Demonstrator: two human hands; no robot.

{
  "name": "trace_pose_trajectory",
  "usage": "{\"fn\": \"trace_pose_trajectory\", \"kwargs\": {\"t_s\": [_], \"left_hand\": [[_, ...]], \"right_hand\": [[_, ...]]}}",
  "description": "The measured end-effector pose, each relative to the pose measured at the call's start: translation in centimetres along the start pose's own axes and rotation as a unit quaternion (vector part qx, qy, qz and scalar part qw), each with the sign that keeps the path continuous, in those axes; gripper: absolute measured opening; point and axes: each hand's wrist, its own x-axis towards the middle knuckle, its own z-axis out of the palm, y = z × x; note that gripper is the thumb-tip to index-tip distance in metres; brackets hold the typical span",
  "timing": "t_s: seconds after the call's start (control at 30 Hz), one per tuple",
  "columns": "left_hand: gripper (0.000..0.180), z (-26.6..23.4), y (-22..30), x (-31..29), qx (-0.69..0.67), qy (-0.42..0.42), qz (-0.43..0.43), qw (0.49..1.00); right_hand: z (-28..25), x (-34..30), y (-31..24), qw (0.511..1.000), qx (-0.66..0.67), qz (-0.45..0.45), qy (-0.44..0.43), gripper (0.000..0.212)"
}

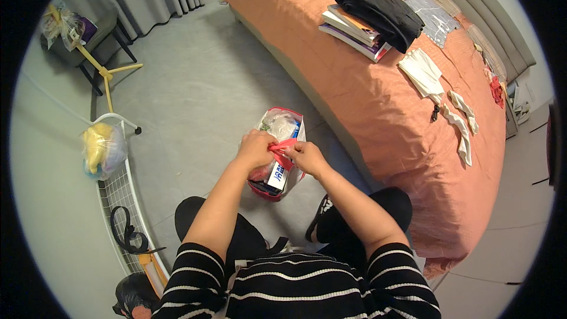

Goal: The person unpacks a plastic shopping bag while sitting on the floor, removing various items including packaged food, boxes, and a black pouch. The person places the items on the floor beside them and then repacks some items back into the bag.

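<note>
A red and white bag [302, 133] stands on the floor between my knees, its top open. Clear plastic wrapping [280, 123], a white box with blue print [278, 175] and dark flat items show inside it. Over the opening, my left hand [256, 149] is closed on one side of a red strap [284, 152], which looks like the bag's handle. My right hand [308, 158] pinches the same red strap from the other side. The strap looks crossed or knotted between my fingers; exactly how is too small to tell.
To the right is a bed [360, 100] with an orange cover, bearing stacked books [354, 31], black folded cloth [381, 15] and white garments [422, 74]. A white wire rack [121, 201] with a coiled black belt [127, 233] runs along the left wall, near a chair [103, 35].
</note>
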Motion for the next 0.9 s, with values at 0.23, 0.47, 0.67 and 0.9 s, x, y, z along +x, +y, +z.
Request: {"fn": "trace_pose_trajectory", "kwargs": {"t_s": [0.23,0.47,0.67,0.9], "left_hand": [[0.029,-1.1,-0.3,3.9,0.215,-0.205,-0.003,0.955],[0.029,0.1,-4.3,6.5,-0.044,-0.351,0.088,0.931],[0.022,-1.1,-1.0,7.6,0.09,-0.45,0.102,0.882],[0.025,-2.7,1.9,10.1,0.115,-0.575,-0.023,0.81]], "right_hand": [[-3.0,3.6,-4.4,0.983,-0.131,-0.096,-0.08,0.029],[-3.9,12.1,-2.8,0.969,0.002,-0.114,-0.22,0.013],[-4.7,13.2,-2.5,0.968,0.003,-0.1,-0.231,0.015],[-8.4,4.5,-1.6,0.977,0.062,0.028,-0.204,0.013]]}}
